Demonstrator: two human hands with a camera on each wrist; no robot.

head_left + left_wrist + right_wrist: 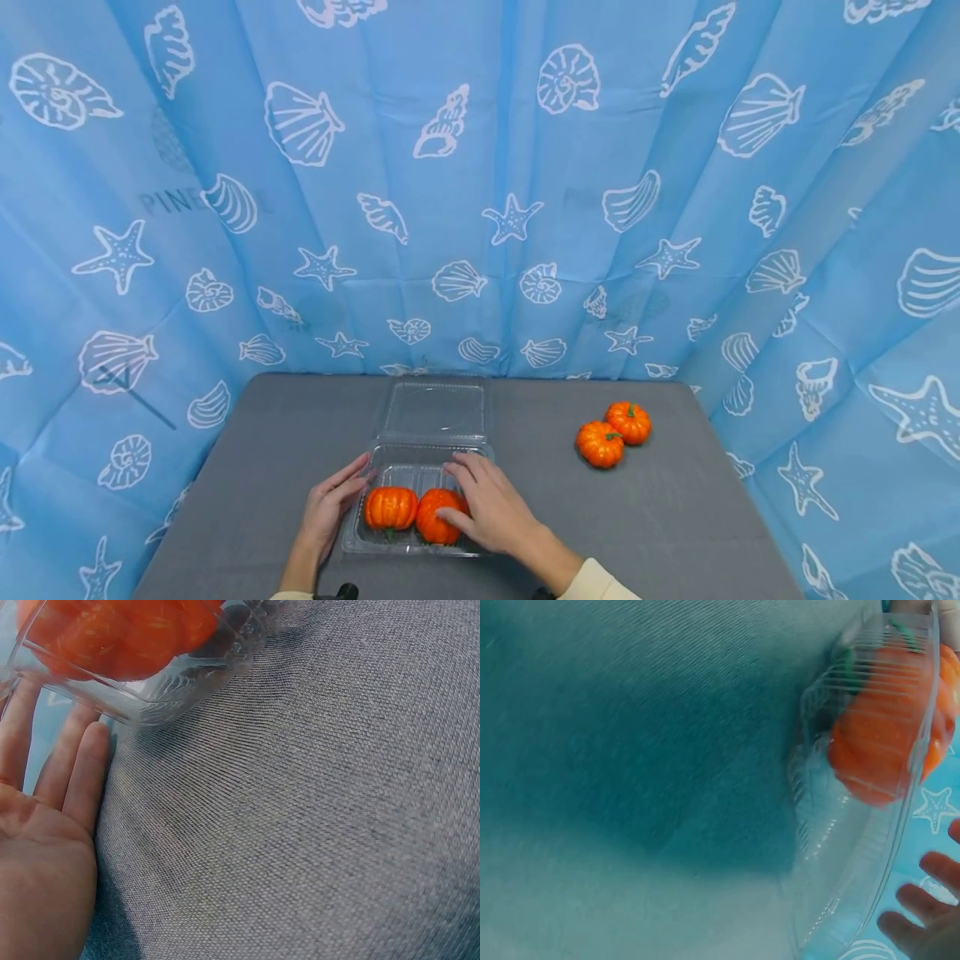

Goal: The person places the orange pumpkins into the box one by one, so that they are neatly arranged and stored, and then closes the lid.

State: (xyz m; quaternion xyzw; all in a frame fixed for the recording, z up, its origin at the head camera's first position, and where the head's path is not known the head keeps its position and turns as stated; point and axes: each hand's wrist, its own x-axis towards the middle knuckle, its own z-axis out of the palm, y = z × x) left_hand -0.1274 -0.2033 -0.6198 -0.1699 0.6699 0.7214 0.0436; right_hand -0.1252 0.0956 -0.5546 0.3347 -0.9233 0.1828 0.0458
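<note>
Head view: two pumpkins (391,507) along the near edge of the box (414,477), two toward the far right corner of the table (705,525). Left wrist view: left hand (49,847), fingers straight, at the box. Right wrist view: right hand (937,928), fingers spread, near a pumpkin.

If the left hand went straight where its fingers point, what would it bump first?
Probably the clear box. The left hand is right by the box's left side, and might be touching it already; depth is hard to tell.
</note>
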